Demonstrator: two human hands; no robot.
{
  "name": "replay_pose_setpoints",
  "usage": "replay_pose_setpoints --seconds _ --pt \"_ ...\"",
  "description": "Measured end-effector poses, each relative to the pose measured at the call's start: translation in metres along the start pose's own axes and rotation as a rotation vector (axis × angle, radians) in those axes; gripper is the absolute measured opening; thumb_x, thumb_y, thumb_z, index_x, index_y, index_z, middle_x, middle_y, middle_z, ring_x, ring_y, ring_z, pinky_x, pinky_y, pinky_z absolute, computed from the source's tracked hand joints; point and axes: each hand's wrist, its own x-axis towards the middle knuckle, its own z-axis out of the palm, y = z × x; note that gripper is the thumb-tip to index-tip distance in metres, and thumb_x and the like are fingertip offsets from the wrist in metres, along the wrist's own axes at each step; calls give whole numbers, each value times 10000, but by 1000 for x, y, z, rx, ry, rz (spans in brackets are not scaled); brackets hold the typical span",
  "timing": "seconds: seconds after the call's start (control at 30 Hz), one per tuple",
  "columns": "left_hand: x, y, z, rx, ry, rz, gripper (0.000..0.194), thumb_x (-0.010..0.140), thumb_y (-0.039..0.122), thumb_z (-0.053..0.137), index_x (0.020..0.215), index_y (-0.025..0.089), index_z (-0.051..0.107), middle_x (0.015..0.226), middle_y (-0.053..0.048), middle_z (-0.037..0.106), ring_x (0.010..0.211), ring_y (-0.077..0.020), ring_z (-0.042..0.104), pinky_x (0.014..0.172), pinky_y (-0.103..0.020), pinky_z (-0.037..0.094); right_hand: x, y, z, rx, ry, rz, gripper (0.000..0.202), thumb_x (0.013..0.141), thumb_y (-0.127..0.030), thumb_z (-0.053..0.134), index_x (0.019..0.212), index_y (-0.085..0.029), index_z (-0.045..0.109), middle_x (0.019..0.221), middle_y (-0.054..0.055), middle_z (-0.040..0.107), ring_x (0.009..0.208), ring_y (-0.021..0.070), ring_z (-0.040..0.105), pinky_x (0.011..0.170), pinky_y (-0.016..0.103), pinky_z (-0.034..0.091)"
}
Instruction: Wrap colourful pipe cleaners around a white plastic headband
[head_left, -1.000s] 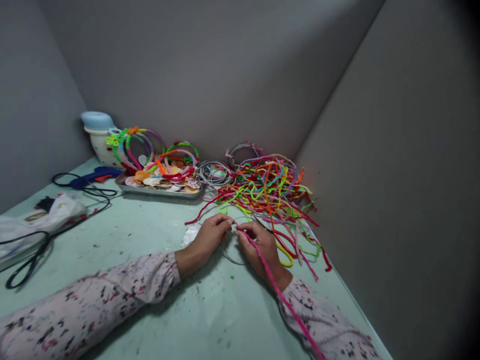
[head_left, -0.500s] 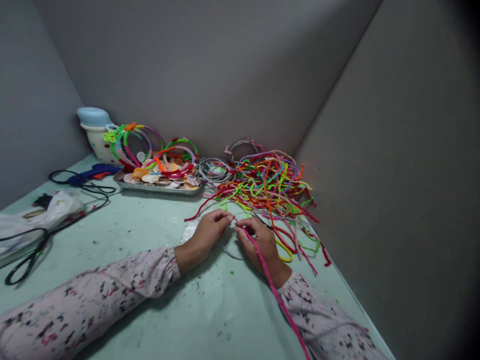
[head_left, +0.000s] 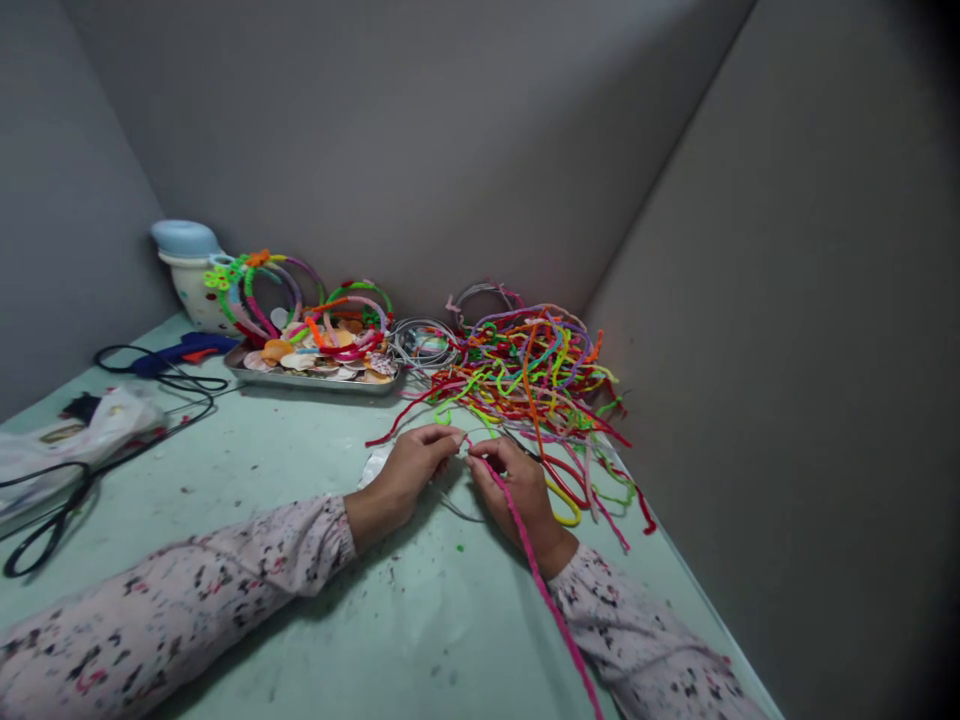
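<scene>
A long pink pipe cleaner runs from my fingertips down over my right forearm. My right hand pinches it close to its upper end. My left hand is closed just beside, thumb and forefinger pinched at the tip of the same pipe cleaner. A thin grey wire curves below and between both hands; whether the fingers also grip it is hard to make out. Scissors with red and yellow handles lie right behind my right hand. A crinkled whitish piece is partly hidden behind my left wrist.
A heap of coloured pipe cleaners lies at the back right, beside coiled grey wire. A metal tray holds shells and wrapped hoops. Farther left are a blue-lidded container, a blue tool, black cable and a plastic bag.
The whole view has shifted slightly to the left. Both hands keep their pinch on the pink pipe cleaner, and its lower length has swung a little left.
</scene>
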Motion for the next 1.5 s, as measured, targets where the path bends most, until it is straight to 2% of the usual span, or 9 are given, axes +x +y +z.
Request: replay_pose_setpoints --seconds 0.47,0.7,1.07,1.3,1.5 --pt "-1 0 0 -42 -15 14 205 685 277 689 840 142 694 752 -23 628 603 -94 498 554 -229 339 0 -2 0 -10 11 -30 71 850 -214 584 898 -193 631 814 18 663 692 135 612 650 250 489" --pt "0 -1 -1 -15 -22 9 190 700 296 676 821 151 685 655 9 569 532 -78 429 505 -230 281 1 -4 0 -12 14 -1 92 869 -233 574 936 -199 626 838 19 668 700 135 614 664 251 501" --pt "-2 1 -1 -21 -54 15 192 711 291 667 851 162 687 700 1 586 561 -86 451 519 -230 293 1 -2 -2 -114 44 3 90 896 -253 554 925 -197 618 840 32 657 747 151 618 691 260 499" --pt "-5 5 2 -41 -50 21 168 695 265 676 818 151 680 733 -12 607 625 -106 502 585 -237 355 1 -1 -2 -133 65 -6 83 893 -253 562 924 -199 616 842 22 660 770 147 617 718 257 493" --pt "-7 9 2 -14 -24 29 181 688 279 672 815 150 682 709 -7 613 589 -105 482 560 -245 329 1 -3 -2 -125 58 -3 95 893 -255 554 924 -196 622 839 29 661 764 152 617 711 265 495"
